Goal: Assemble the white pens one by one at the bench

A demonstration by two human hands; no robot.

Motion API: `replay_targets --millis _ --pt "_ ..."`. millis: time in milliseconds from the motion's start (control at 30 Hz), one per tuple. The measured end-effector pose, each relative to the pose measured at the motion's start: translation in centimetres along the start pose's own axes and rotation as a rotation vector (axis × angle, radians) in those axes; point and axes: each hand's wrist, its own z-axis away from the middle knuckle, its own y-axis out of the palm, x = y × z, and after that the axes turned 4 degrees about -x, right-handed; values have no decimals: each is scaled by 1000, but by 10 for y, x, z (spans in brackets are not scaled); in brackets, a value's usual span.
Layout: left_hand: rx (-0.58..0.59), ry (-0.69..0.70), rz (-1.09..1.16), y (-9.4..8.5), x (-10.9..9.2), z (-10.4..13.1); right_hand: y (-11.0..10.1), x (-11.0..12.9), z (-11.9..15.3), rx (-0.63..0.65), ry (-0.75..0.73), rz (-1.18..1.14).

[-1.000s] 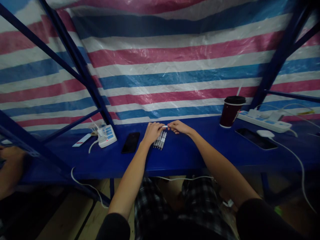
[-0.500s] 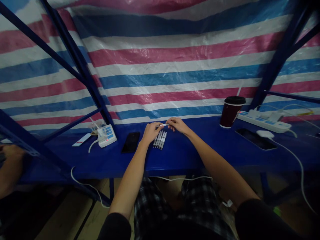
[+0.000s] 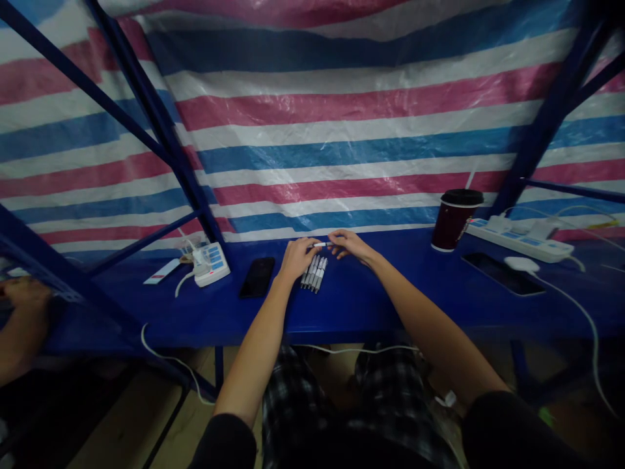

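Head view shows our left hand (image 3: 296,258) and our right hand (image 3: 347,244) meeting near the back of the blue surface (image 3: 371,299), with a single white pen (image 3: 322,245) held level between them. Our left fingers (image 3: 308,246) are pinched closed on one end of that pen, and our right fingers (image 3: 336,243) are closed on the other end, so both hands grip the same pen just above the surface. Directly under our fingertips, toward us, lies a row of pens (image 3: 314,273), side by side and touching one another, resting flat on the surface. Just beyond our left fingers, to the outside, a dark phone (image 3: 257,277) lies face up, and farther out that way sits a white power strip (image 3: 209,264) with a cable trailing off the edge. Well out past our right fingers stands a dark paper cup (image 3: 455,219) with a black lid, upright, and beside it a long white power strip (image 3: 520,238), a second phone (image 3: 502,273) lying flat, and a small white charger (image 3: 521,264). At the far left edge another person's hand (image 3: 24,296) rests on the frame, well apart from ours. A striped tarp (image 3: 342,117) hangs behind the surface.
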Motion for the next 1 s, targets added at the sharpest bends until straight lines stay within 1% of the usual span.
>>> replay_targets --millis 33,133,167,300,333,433,467,533,600,633,700,767,833,933,1000 --pt "5 2 0 0 1 0 0 0 0 4 -10 7" --pt "14 -5 10 0 2 -1 0 0 -1 3 -120 -19" --pt "13 -9 16 0 2 -1 0 0 -1 -6 -123 -21" --pt "20 -6 12 0 2 -1 -2 -2 -2 -17 -13 38" --pt "24 -7 10 0 2 -1 -2 -3 -3 -9 -27 38" --pt "21 -13 21 1 2 0 -4 -4 -4 -5 -141 -25" --pt "17 -14 28 1 3 0 -4 -4 -5 -13 -142 -32" --pt "15 -13 32 1 3 0 -5 -4 -5 -26 -68 -1" --pt "24 -11 26 2 4 0 -5 -4 -4 -9 5 52" --pt "28 -13 24 2 4 0 -5 -4 -4 2 5 64" --pt "34 -22 22 2 4 -1 -6 -3 -4 15 -52 46" --pt "37 -26 21 2 3 -1 -6 -2 -3 -4 -92 25" --pt "36 -17 20 1 3 0 -5 -1 -1 -18 -39 49" --pt "36 -9 21 2 4 0 -5 -2 -1 27 60 128" --pt "39 -22 10 2 5 0 -5 -3 -2 42 27 144"
